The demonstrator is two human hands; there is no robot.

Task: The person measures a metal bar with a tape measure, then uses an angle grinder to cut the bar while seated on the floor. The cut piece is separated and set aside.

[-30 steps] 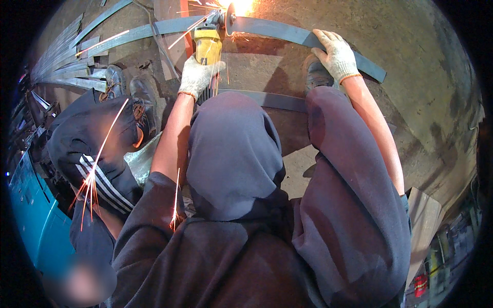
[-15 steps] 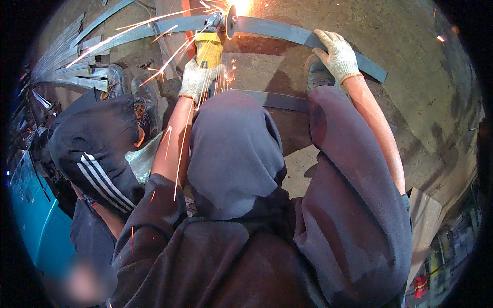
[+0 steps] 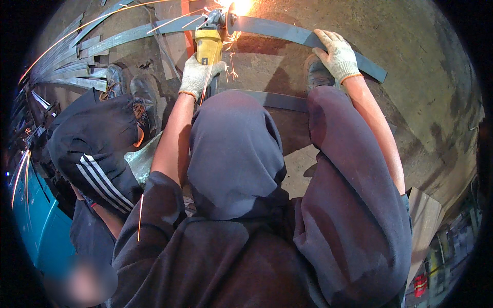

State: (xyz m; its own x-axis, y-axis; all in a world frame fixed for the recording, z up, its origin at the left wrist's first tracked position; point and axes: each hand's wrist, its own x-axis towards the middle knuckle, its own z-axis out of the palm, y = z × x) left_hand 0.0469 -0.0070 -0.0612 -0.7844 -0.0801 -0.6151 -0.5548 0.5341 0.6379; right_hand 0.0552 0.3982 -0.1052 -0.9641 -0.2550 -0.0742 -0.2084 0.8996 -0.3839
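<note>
My left hand (image 3: 199, 77), in a white knit glove, is closed round the yellow body of an angle grinder (image 3: 208, 47). The grinder's disc (image 3: 230, 19) stands on edge against a long flat metal strip (image 3: 280, 35), and a bright glow with sparks bursts out there. My right hand (image 3: 339, 55), gloved the same way, rests over the strip nearer its right end, fingers on top and thumb at the near edge. The grinder's rear end is hidden behind dark cloth.
A second metal strip (image 3: 282, 101) lies nearer me. A shoe (image 3: 319, 72) is beside my right hand. At left are stacked metal strips (image 3: 61, 64), a crouching person in dark striped clothing (image 3: 97, 154), and a teal cabinet-like object (image 3: 38, 205). A board (image 3: 423, 210) lies at right.
The spark streaks have shifted: fewer cross my left forearm, while a long one arcs to the far left. The glow at the disc is brighter. Both hands stay almost in place.
</note>
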